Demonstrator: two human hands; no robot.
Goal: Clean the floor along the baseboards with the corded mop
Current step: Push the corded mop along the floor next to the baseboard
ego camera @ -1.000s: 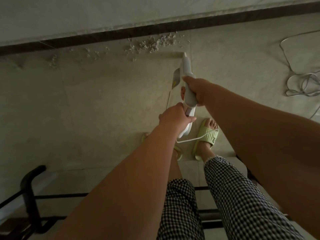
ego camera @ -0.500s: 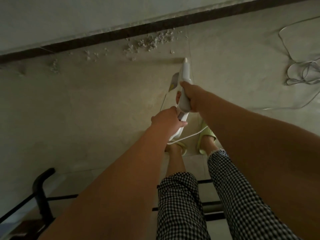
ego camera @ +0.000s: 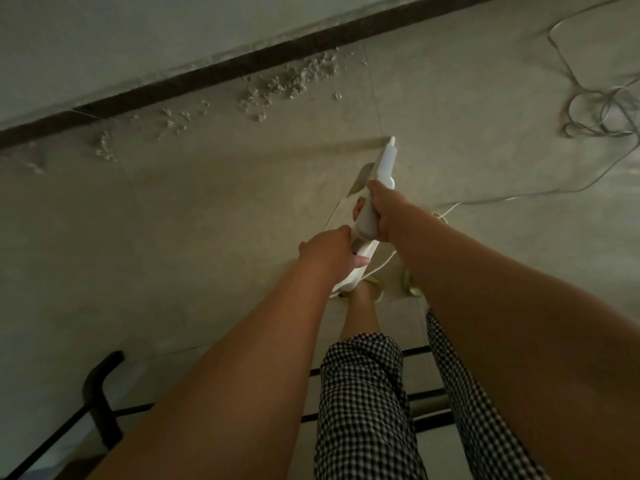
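Note:
I hold the white corded mop (ego camera: pixel 383 168) by its handle, seen almost end-on from above. My right hand (ego camera: pixel 382 211) grips the upper part of the handle. Lower down, my left hand (ego camera: pixel 329 251) grips the end, where the white cord (ego camera: pixel 377 268) leaves it. The mop's head is hidden below the handle and my hands. A dark baseboard (ego camera: pixel 242 64) runs diagonally along the wall beyond the mop. Pale crumbs of debris (ego camera: pixel 291 81) lie scattered on the floor beside the baseboard.
The cord trails right across the tiled floor to a loose coil (ego camera: pixel 602 112) at the upper right. A black metal frame (ego camera: pixel 100 403) stands at the lower left behind me. My feet in green slippers (ego camera: pixel 412 285) are under the handle.
The view has swung so the baseboard now slants more steeply. The mop handle and both hands have shifted away from the debris, towards the right. My grip is unchanged.

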